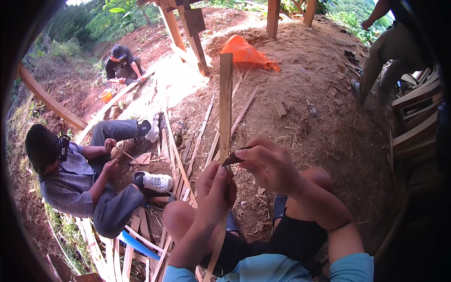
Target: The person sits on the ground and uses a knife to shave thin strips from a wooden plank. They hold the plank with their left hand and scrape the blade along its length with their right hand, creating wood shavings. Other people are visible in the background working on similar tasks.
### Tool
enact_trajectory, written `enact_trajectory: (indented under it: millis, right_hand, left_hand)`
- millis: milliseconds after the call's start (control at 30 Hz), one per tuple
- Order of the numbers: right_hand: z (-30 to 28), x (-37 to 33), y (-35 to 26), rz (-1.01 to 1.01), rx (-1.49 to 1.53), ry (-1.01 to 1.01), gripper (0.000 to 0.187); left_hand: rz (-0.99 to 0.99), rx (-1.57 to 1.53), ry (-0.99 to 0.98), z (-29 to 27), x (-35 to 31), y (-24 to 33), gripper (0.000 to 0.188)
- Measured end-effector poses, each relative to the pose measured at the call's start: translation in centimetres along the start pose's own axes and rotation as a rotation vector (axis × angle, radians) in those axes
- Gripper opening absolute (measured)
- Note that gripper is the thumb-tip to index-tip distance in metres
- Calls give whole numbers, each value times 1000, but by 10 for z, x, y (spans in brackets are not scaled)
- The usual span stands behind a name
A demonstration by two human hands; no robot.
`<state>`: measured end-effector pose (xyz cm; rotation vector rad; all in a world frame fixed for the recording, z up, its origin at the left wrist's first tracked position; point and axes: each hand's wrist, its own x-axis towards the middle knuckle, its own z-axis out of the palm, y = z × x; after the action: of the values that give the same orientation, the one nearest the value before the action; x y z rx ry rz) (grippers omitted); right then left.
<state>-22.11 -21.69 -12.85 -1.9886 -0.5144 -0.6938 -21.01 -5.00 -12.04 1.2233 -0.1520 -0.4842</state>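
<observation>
A long, narrow wooden slat (226, 101) runs upward from between my legs, its far end pointing away from me. My left hand (215, 188) is closed around it near its middle, thumb on top. Just above that thumb, my right hand (270, 164) pinches a dark brown folded piece (233, 159) that looks like sandpaper. The dark piece lies against the slat and its pointed corner reaches the left thumb. My right fingers partly hide it. Below my left hand, the slat's lower part passes down beside my black shorts.
To my left a seated person (70, 174) holds a thin stick. Farther off, another person (123, 66) crouches by a long plank near a yellow bucket (105, 96). Loose slats (183, 160) litter the ground. An orange sheet (246, 52) lies ahead; stacked timber (416, 131) and a standing person (394, 51) are right.
</observation>
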Motion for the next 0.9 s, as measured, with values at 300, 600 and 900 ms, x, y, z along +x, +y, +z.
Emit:
enact_trajectory:
  millis: [300,600,900]
  right_hand:
    - [9,-1,-1,-12,-30,200,22]
    - [-27,18,33,32,-117,637,15]
    - [14,0,-9,114,135,-63,16]
  left_hand:
    - [-28,5,29,10,-10,6,24]
    - [-165,87,-26,-1,-17,7,26]
    - [-169,-80,20,-14,-6,19,24]
